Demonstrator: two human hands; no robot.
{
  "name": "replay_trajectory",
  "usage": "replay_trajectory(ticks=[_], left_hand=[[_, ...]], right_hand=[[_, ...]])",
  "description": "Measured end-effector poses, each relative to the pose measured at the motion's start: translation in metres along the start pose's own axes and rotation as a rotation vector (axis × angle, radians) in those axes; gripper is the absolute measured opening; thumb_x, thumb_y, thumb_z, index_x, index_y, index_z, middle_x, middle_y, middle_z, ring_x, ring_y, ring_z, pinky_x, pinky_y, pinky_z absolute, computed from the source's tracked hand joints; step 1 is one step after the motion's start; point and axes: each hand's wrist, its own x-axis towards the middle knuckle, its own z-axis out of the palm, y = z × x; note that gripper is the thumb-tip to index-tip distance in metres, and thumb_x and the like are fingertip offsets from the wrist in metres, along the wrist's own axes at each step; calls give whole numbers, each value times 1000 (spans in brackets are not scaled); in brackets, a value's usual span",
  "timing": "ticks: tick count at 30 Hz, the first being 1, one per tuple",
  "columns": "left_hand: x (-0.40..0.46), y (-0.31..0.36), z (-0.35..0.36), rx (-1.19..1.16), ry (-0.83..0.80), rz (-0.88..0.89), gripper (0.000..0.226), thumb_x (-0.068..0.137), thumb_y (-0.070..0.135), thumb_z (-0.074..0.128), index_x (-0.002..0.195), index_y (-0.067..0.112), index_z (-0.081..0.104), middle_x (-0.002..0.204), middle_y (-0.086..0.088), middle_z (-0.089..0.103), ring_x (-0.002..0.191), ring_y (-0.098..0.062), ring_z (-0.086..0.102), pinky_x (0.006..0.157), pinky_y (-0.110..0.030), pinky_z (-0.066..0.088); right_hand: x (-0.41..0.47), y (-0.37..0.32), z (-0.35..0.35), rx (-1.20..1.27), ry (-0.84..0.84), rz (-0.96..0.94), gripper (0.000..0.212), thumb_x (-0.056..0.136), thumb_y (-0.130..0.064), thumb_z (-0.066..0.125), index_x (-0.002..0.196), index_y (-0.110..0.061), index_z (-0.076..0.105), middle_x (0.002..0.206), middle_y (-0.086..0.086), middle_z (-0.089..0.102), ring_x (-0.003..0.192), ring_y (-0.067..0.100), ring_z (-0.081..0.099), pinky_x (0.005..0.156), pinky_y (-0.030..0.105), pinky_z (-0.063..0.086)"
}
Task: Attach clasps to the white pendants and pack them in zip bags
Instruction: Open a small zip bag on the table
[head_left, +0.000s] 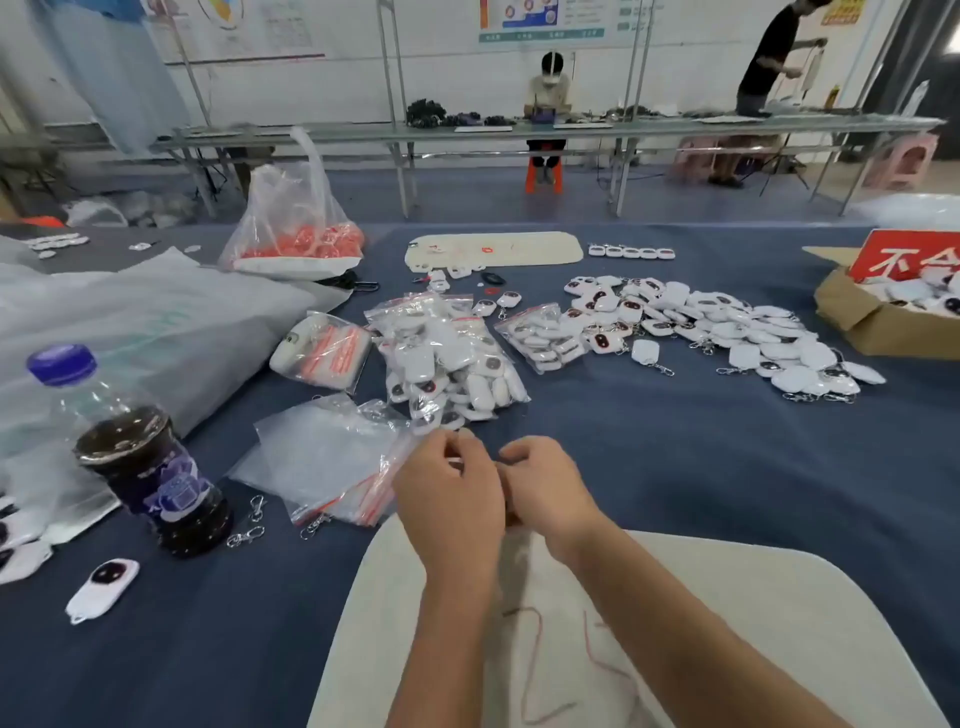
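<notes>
A single head-worn wide-angle view looks forward and down from the person's own seat, close above the blue-covered table (675, 493). Both forearms enter from the bottom edge, the left hand (449, 488) and right hand (545, 483) near the centre. Farther up, the view reaches across the room to a long workbench (519, 130) against the far wall.

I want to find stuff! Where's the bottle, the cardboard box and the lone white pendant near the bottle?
bottle (150, 467), head view, on its dark label.
cardboard box (883, 327), head view, front wall.
lone white pendant (104, 590), head view, its white body.
</notes>
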Motion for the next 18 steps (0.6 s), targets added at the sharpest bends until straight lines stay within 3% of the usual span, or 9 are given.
replay_trajectory(ticks=[2,3,4,6,7,10,12,15,18], left_hand=[[15,-2,1,-67,133,-35,26,94,16,58,69,18,64,66,6,65,66,-4,60,61,-21,39],[23,-5,4,-75,174,-51,28,94,15,57,67,17,62,64,7,63,64,-3,58,57,-17,35],[31,-7,5,-101,212,-60,29,94,15,57,65,16,60,61,7,61,62,-3,56,56,-17,33],[38,-12,9,-96,237,-57,30,95,15,57,65,17,58,61,7,59,60,-4,54,56,-20,32],[40,-14,12,-91,242,-45,29,95,15,57,66,17,58,61,8,59,60,-4,54,56,-17,32],[44,-14,23,-112,221,23,24,93,20,56,71,14,62,64,7,61,65,-6,57,58,-15,35],[41,-9,37,-137,152,79,20,89,24,55,73,16,63,65,8,62,65,-5,58,60,-14,37],[32,-1,72,-143,-49,109,23,93,21,60,70,21,60,63,9,62,63,-3,58,60,-12,39],[20,-3,104,-87,-249,121,25,95,19,62,70,18,60,67,4,63,64,-12,58,65,-30,46]], right_hand=[[21,-5,20,-92,120,11,46,84,-17,77,60,-15,37,54,-3,44,50,20,41,47,26,41],[32,-7,32,-89,137,22,40,85,-20,77,62,-17,44,60,-1,54,55,23,53,51,26,50],[39,-11,46,-75,120,56,29,90,-21,74,70,-17,53,76,5,67,70,27,67,65,30,59],[47,-13,60,-31,92,81,14,95,-23,69,84,-19,62,99,10,74,93,28,72,86,38,61],[49,-10,59,9,64,100,12,90,-23,71,82,-18,64,96,10,73,89,27,71,85,38,61],[46,-2,34,69,15,75,18,66,-21,71,60,-8,62,62,8,60,61,21,54,60,35,48],[47,6,4,-49,62,25,40,79,-24,78,51,-12,52,53,3,44,55,17,38,54,30,36],[50,16,-51,-171,107,-27,50,93,-37,75,56,-16,49,54,2,36,54,17,29,50,26,26],[48,22,-101,-226,137,-151,59,98,-36,69,56,-7,39,53,1,33,51,17,28,46,27,23]])
